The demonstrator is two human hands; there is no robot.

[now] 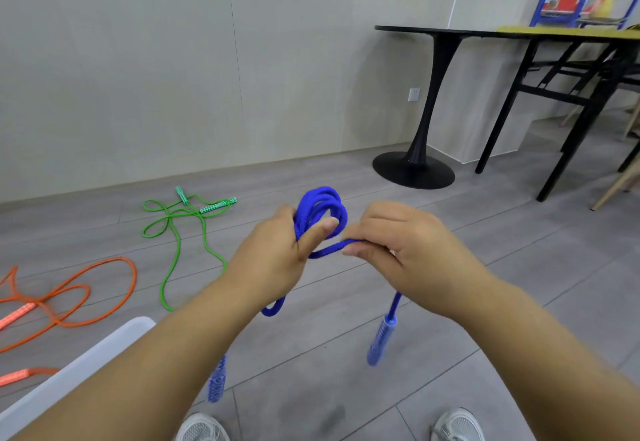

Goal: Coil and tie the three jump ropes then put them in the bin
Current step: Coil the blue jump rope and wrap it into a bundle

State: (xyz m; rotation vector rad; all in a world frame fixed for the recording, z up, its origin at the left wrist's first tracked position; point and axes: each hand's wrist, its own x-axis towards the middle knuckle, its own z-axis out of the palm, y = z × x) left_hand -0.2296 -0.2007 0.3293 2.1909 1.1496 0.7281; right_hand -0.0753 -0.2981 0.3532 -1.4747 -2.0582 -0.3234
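My left hand (pixel 277 250) grips a coil of the blue jump rope (pixel 322 208), thumb pressed across the loops. My right hand (pixel 401 243) pinches a strand of the same rope running out of the coil. Two blue handles hang below, one (pixel 381 340) under my right wrist and one (pixel 217 380) beside my left forearm. The green jump rope (pixel 180 229) lies loose on the floor at the left. Further left, the orange jump rope (pixel 69 298) sprawls uncoiled. A white bin rim (pixel 86 357) shows at the lower left, partly hidden by my left arm.
A black pedestal table (pixel 415 163) stands ahead on the right, with a black-legged table (pixel 571 70) behind it and a wooden chair leg (pixel 616 184) at the far right. A wall runs along the back. My shoes (pixel 457 426) are at the bottom edge.
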